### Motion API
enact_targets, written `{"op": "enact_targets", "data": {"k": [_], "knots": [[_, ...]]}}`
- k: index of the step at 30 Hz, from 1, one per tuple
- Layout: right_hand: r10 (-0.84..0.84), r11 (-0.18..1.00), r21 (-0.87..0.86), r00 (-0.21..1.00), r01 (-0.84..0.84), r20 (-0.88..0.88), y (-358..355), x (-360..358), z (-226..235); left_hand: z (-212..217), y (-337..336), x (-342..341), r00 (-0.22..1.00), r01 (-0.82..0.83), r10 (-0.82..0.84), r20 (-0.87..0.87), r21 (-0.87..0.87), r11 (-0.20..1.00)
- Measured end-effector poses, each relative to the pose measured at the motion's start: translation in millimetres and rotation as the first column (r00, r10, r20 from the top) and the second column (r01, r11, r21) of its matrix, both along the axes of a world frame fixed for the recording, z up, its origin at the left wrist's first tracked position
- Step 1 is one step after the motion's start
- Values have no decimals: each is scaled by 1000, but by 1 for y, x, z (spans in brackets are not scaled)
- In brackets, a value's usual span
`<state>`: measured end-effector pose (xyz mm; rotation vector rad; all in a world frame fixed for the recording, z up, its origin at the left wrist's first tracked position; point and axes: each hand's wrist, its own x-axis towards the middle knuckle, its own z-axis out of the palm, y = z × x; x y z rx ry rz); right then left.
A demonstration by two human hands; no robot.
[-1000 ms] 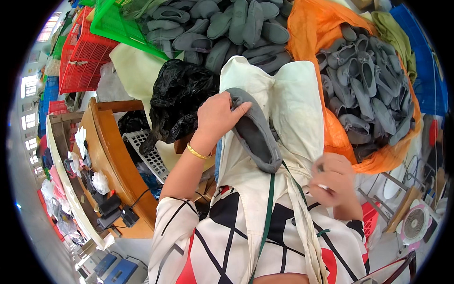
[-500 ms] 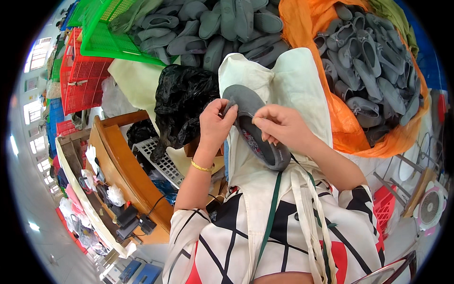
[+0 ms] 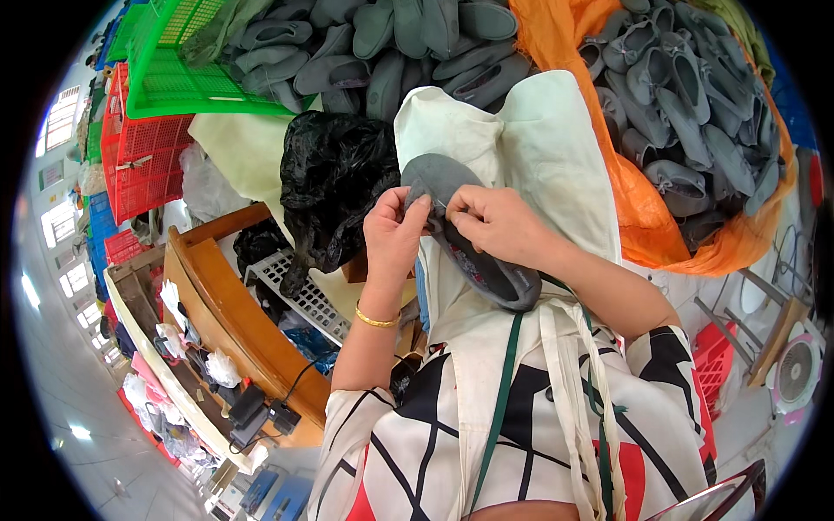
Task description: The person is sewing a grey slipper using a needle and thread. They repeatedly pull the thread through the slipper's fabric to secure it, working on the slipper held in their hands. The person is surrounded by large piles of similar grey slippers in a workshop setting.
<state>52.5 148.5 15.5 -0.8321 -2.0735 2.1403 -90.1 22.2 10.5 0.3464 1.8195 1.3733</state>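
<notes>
In the head view, we see the grey shoe (image 3: 476,260) above the white apron (image 3: 560,130), in front of the person's body. The apron cloth shows beyond the toe of the shoe and also on its right, up to the orange sack (image 3: 656,252), which lies along the apron's right edge. This is the widest room for the hands. On the left the room is narrower: the black plastic bag (image 3: 330,187) appears directly behind the left hand (image 3: 393,234), and we cannot tell if they touch. Farther to the left stand the white perforated rack (image 3: 300,291) and the wooden desk (image 3: 234,295). At the far side, the pile of grey shoes (image 3: 391,74) and the rim of the green crate (image 3: 208,104) make the limit.

The shoe lies slantwise: its toe points away from the person and a little to the left, its heel toward the person and a little to the right. Its opening faces up.

The 2 hands work near each other. The left hand is clamped on the left side of the shoe, near the front of its opening. The right hand (image 3: 499,226) has its fingertips pinched together there; what is between them, we cannot tell.
</notes>
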Motion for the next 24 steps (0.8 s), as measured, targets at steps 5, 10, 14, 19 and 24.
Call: {"op": "enact_targets", "data": {"k": [5,10,14,19,24], "knots": [[37,998,49,999,-39,36,3,-4,4,-3,-2,-1,1000,-8,8,1,-1,1000],[61,996,67,997,-64,52,3,-5,3,-5,-3,0,1000,-13,13,15,21,1000],[70,964,257,998,-66,-7,2,-8,-7,-5,-4,0,1000,2,-2,12,18,1000],[106,845,522,993,-119,54,-5,-8,-5,2,0,-2,998,16,-14,67,-37,999],[142,760,624,983,-181,112,-10,-5,-6,11,2,-14,984,123,-102,145,-144,982]]}}
